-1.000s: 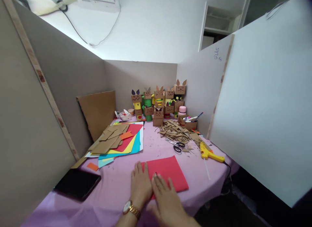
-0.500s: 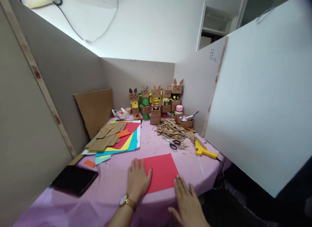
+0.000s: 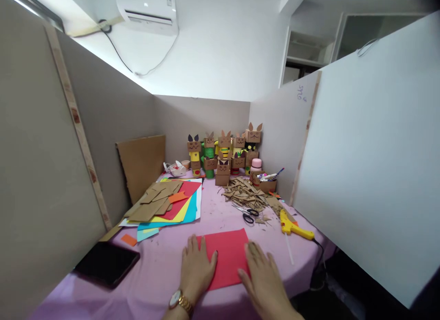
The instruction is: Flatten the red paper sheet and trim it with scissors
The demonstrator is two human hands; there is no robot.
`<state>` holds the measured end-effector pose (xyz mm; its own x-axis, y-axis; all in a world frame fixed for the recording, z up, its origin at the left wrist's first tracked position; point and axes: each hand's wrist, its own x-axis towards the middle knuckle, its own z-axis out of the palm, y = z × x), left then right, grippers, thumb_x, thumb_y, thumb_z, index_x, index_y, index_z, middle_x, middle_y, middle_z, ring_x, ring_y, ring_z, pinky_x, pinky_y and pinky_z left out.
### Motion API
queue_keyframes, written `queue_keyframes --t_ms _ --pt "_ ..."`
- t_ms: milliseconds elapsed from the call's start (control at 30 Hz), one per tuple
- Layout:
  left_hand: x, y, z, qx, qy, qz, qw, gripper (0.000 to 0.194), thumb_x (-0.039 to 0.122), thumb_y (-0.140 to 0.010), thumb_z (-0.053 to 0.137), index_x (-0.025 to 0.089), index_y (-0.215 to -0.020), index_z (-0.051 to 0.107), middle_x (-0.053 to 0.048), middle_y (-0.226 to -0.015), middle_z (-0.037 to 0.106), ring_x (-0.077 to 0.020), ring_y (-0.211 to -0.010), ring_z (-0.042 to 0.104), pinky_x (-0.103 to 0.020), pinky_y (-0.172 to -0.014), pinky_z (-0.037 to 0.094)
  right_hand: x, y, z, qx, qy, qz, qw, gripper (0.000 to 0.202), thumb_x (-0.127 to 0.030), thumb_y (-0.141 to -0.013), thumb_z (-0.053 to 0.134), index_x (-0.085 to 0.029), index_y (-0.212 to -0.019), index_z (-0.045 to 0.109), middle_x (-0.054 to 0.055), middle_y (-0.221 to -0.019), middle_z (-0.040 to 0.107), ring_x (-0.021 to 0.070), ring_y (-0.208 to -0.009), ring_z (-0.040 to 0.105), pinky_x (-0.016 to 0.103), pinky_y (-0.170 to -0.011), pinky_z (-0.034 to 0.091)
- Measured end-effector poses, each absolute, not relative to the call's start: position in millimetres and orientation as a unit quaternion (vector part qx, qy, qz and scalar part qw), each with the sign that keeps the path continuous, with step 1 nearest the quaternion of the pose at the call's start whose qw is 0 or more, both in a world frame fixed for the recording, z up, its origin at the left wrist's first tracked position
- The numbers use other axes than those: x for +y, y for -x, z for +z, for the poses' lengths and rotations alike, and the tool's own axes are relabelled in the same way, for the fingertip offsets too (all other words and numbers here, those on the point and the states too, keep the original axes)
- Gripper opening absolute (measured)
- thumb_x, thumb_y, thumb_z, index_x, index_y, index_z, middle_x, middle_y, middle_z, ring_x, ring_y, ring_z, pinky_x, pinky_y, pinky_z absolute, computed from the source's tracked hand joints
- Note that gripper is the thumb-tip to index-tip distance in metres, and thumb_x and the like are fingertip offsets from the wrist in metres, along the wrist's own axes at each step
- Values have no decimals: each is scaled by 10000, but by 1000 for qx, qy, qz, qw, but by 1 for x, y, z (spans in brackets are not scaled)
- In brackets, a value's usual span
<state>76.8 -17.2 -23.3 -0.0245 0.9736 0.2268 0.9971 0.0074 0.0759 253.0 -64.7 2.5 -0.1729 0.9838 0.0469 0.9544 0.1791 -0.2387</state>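
A red sheet of paper [image 3: 227, 256] lies flat near the front edge of the cloth-covered table. My left hand [image 3: 197, 267] rests on its left side, palm down with fingers stretched out; a gold watch [image 3: 180, 301] circles that wrist. On the sheet's right edge lies my right hand [image 3: 263, 274], also flat, with its thumb apart from the fingers. Both palms cover the paper's side edges. Beyond the sheet are black-handled scissors [image 3: 248, 213], and a yellow hot glue gun [image 3: 295, 227] lies to the right.
Cardboard pieces [image 3: 154, 201] top a stack of coloured paper [image 3: 194, 205] at left. A black tablet [image 3: 108, 264] lies at front left. Cardboard scraps [image 3: 244, 194], a box of pens [image 3: 266, 184] and several cardboard animal figures [image 3: 222, 171] stand farther back. Grey partitions [image 3: 202, 116] surround the table.
My right hand has moved forward and up along the red paper's right edge. My left hand stays on the left side. The camera view has tilted upward.
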Motion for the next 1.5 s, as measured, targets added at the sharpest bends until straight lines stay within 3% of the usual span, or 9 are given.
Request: queue_keyframes --t_ms 200,400,633,833,967,1100,1333,1400,1500 --pt "-16 -73 -22 -703 706 -66 53 515 192 -845 314 68 -1336 405 -230 -1416 372 -338 -1318 315 -460 -1024 294 -12 -183 -2 -808 542 143 180 575 -433 -921 203 -117 -1381 343 119 -1451 336 257 -1351 243 498 -1068 228" --pt "-12 -75 -23 -703 705 -72 63 544 303 -868 290 28 -1320 416 -266 -1405 369 -363 -1310 319 -489 -1021 293 9 -221 -26 -775 596 127 168 656 -459 -888 275 -47 -1399 270 172 -1468 272 282 -1363 196 492 -1081 166" --pt "-22 -50 -22 -704 703 -92 43 630 437 -854 308 46 -1343 379 -194 -1433 359 -310 -1324 317 -518 -1034 287 8 -255 -30 -738 654 98 138 668 -431 -875 277 -18 -1399 256 179 -1470 269 280 -1358 215 470 -1071 181" --pt "-48 -54 -15 -698 703 -119 62 564 254 -889 238 -20 -1382 230 -222 -1478 179 -368 -1367 155 -672 -1028 128 7 -251 -31 -738 658 81 125 663 -428 -871 282 -21 -1396 267 171 -1469 279 275 -1354 225 463 -1062 188" --pt "-68 -99 -29 -544 834 -97 6 570 489 -842 433 297 -1368 331 1 -1442 335 -225 -1323 337 -433 -1068 324 4 -249 -33 -741 658 66 118 641 -409 -879 274 -22 -1390 280 171 -1462 294 273 -1351 236 468 -1051 201" --pt "-78 -96 -48 -468 879 -95 0 619 445 -827 513 195 -1370 350 -121 -1402 374 -298 -1279 394 -481 -999 409 5 -251 -36 -747 653 55 114 626 -396 -882 278 -14 -1377 306 172 -1454 311 283 -1342 259 475 -1041 226" --pt "-91 -23 -71 -505 835 -115 184 486 343 -859 489 184 -1315 441 -101 -1348 461 -256 -1191 511 -392 -900 512 -7 -246 -25 -743 655 40 134 573 -319 -899 252 9 -1363 325 202 -1453 295 309 -1352 221 546 -1052 166" --pt "-89 -20 -78 -497 830 -114 225 472 360 -857 476 166 -1287 477 -106 -1314 504 -261 -1153 548 -392 -863 533 -25 -231 -21 -755 639 40 141 548 -289 -904 234 -41 -1390 291 152 -1483 236 275 -1377 144 553 -1073 92" --pt "-86 -21 -88 -488 826 -123 254 477 312 -820 501 167 -1274 493 -107 -1279 545 -265 -1123 575 -392 -850 534 -55 -203 -23 -838 519 111 129 536 -385 -899 301 -193 -1399 307 48 -1478 274 211 -1370 194 483 -1097 144"
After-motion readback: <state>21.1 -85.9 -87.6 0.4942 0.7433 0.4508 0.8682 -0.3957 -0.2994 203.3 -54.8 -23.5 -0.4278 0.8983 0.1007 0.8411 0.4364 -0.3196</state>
